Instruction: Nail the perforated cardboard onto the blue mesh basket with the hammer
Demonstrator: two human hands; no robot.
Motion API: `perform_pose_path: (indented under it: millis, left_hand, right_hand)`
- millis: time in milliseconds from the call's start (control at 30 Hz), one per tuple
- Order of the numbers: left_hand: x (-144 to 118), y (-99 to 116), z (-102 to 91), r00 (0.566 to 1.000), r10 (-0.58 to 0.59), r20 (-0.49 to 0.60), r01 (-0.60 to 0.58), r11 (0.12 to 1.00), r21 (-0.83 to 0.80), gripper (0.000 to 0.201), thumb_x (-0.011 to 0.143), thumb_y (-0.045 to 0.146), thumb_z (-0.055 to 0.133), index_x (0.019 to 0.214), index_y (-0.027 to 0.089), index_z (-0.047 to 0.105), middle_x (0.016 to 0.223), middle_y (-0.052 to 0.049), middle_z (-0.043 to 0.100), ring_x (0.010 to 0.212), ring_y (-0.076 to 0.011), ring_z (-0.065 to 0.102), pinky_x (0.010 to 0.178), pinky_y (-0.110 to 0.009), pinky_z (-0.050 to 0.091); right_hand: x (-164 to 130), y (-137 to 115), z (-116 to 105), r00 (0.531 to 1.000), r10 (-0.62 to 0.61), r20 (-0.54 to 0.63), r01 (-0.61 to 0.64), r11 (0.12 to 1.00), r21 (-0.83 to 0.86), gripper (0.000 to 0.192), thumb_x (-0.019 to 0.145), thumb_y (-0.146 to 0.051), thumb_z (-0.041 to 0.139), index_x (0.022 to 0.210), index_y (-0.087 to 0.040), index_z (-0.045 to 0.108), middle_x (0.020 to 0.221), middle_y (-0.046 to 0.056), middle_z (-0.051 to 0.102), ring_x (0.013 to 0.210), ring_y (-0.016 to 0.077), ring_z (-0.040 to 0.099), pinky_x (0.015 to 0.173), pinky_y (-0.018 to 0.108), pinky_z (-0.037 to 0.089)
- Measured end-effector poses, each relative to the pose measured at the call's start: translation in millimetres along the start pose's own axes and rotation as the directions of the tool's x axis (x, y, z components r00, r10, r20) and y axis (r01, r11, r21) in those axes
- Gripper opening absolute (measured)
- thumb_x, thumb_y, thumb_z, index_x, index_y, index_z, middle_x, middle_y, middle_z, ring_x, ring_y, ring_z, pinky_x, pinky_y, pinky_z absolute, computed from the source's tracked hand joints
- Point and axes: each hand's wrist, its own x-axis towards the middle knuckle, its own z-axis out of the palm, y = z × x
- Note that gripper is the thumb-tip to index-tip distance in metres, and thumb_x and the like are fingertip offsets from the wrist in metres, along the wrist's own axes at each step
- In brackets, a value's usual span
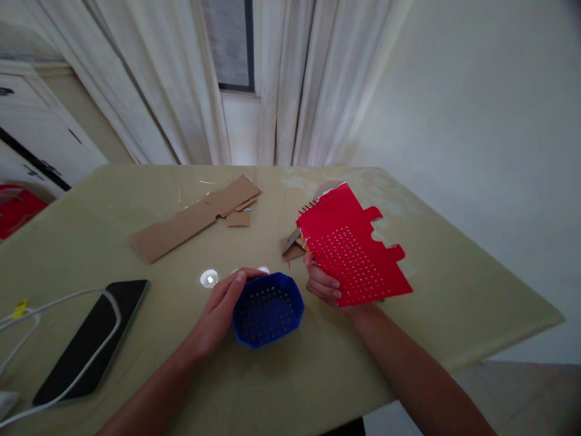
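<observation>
My left hand point(224, 306) grips the upper left side of a small blue plastic basket point(269, 313), its thumb over the rim. The basket has cut corners and a base full of holes, and its open side faces me. To the right, my right hand point(322, 283) holds up a red cardboard sheet point(351, 254) by its lower left edge. Rows of small holes run through the sheet; tabs stick out on its right side, and its upper left edge is ragged with short slits. A grey, blade-like piece point(291, 241) shows beside the sheet, partly hidden by it.
Brown cardboard strips point(200, 221) lie on the table point(190, 375) at the back left. A dark tablet point(93, 342) rests at the left with a white cable point(86, 375) across it. Curtains point(299, 79) hang behind the table, and a wall point(490, 151) stands to the right.
</observation>
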Motion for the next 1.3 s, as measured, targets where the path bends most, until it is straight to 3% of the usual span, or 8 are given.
perform_pose_path:
  millis: [167,267,500,833,933,1000,1100,1300]
  left_hand:
    - [0,-1,-0.8,1.0,-0.022,0.006,0.022,1.0,-0.006,0.062,0.103,0.074,0.053,0.114,0.024,0.086,0.124,-0.012,0.082,0.119,-0.0345,0.072,0.113,-0.048,0.052]
    - [-1,-3,-1.0,0.999,-0.035,0.009,0.035,0.999,-0.014,0.062,0.103,0.074,0.053,0.117,0.023,0.086,0.125,-0.012,0.082,0.117,-0.0345,0.073,0.113,-0.049,0.052]
    - [0,-6,-2.6,0.999,-0.03,0.02,0.03,1.0,-0.009,0.059,0.105,0.072,0.053,0.117,0.024,0.086,0.126,-0.01,0.082,0.114,-0.0324,0.074,0.112,-0.046,0.053]
    - [-1,-5,-3.4,0.999,-0.04,0.031,0.041,0.999,-0.022,0.057,0.105,0.07,0.054,0.118,0.024,0.085,0.127,-0.01,0.082,0.116,-0.0332,0.074,0.113,-0.047,0.053]
    - [-1,-4,-3.9,0.999,-0.031,0.02,0.031,1.0,0.002,0.059,0.105,0.072,0.053,0.117,0.024,0.085,0.126,-0.011,0.082,0.118,-0.0342,0.073,0.116,-0.049,0.052]
    - [-2,-5,-3.6,0.999,-0.036,0.02,0.036,0.999,0.0,0.06,0.104,0.073,0.053,0.117,0.024,0.085,0.127,-0.011,0.082,0.122,-0.0352,0.072,0.118,-0.051,0.05]
    - [-3,-11,-1.6,0.999,-0.042,-0.006,0.042,0.998,-0.049,0.057,0.104,0.072,0.054,0.122,0.025,0.083,0.129,-0.011,0.081,0.123,-0.0353,0.072,0.116,-0.054,0.052]
    - [2,-17,-1.2,0.966,0.158,-0.204,-0.171,0.984,-0.048,0.051,0.108,0.06,0.056,0.15,0.032,0.065,0.151,-0.009,0.069,0.129,-0.0309,0.066,0.108,-0.05,0.056]
  right_hand:
    - [2,-3,4,0.998,0.038,-0.04,-0.04,0.998,-0.04,0.065,0.09,-0.081,0.066,0.111,-0.019,0.073,0.051,-0.011,0.044,0.036,0.0107,0.03,0.037,0.025,0.023]
    - [3,-2,6,0.993,0.044,-0.106,-0.052,0.995,-0.079,0.06,0.092,-0.076,0.067,0.112,-0.019,0.071,0.052,-0.011,0.041,0.038,0.0105,0.027,0.038,0.026,0.021]
    - [7,-1,6,0.991,0.065,-0.12,-0.078,0.992,-0.103,0.061,0.098,-0.071,0.063,0.126,-0.017,0.068,0.059,-0.01,0.04,0.045,0.011,0.027,0.043,0.026,0.024]
    - [11,0,4,0.995,0.071,-0.07,-0.077,0.994,-0.075,0.06,0.097,-0.067,0.069,0.126,-0.015,0.07,0.057,-0.01,0.043,0.045,0.011,0.03,0.041,0.023,0.027]
    - [9,1,4,0.99,-0.018,-0.139,0.007,0.997,-0.076,0.049,0.097,-0.065,0.072,0.115,-0.019,0.071,0.055,-0.01,0.042,0.044,0.0102,0.033,0.044,0.022,0.033]
    - [5,1,8,0.967,-0.066,-0.247,0.044,0.994,-0.095,0.042,0.094,-0.059,0.08,0.108,-0.02,0.071,0.06,-0.008,0.052,0.047,0.0097,0.044,0.051,0.022,0.044]
    - [0,-1,16,0.925,-0.013,-0.38,-0.043,0.99,-0.136,0.045,0.085,-0.047,0.092,0.116,-0.02,0.074,0.086,0.001,0.076,0.072,0.0144,0.071,0.076,0.027,0.06]
    - [-5,-4,27,0.926,-0.003,-0.377,-0.084,0.974,-0.212,0.046,0.084,-0.045,0.094,0.121,-0.022,0.078,0.105,0.004,0.083,0.084,0.0164,0.079,0.085,0.029,0.062]
